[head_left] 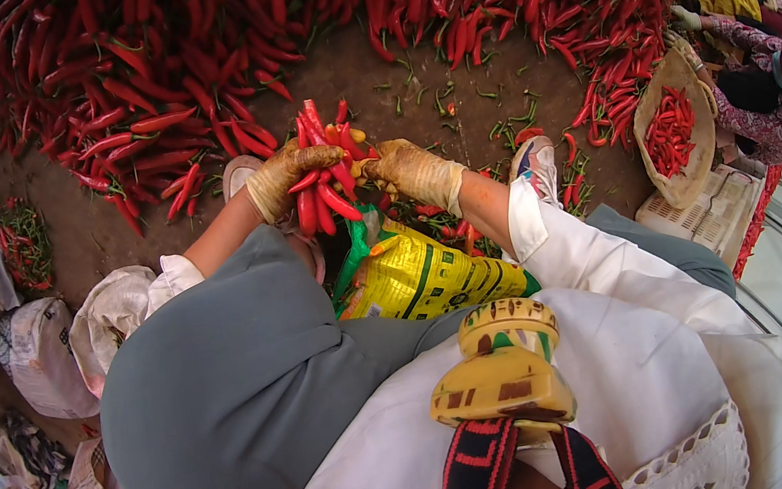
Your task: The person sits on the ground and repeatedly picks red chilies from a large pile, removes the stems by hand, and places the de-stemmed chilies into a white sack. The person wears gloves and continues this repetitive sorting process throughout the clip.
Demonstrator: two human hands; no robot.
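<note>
Both of my hands wear stained, whitish gloves and meet in front of my knees. My left hand [293, 172] is closed around a bunch of red chili peppers [325, 197], some pointing up and others hanging down. My right hand [416, 171] is at the right side of this bunch, its fingertips near the pepper ends; whether it grips one I cannot tell. Just below the hands lies a yellow and green printed plastic bag [425, 270] between my legs. Loose peppers and green stems [444, 217] show beside the bag.
A large heap of red chili peppers [181, 56] spreads across the far floor. Cut green stems [509, 124] litter the brown ground [348, 61]. At right, another person [754, 84] sits by a basket of peppers [670, 134]. White sacks [44, 357] stand at left.
</note>
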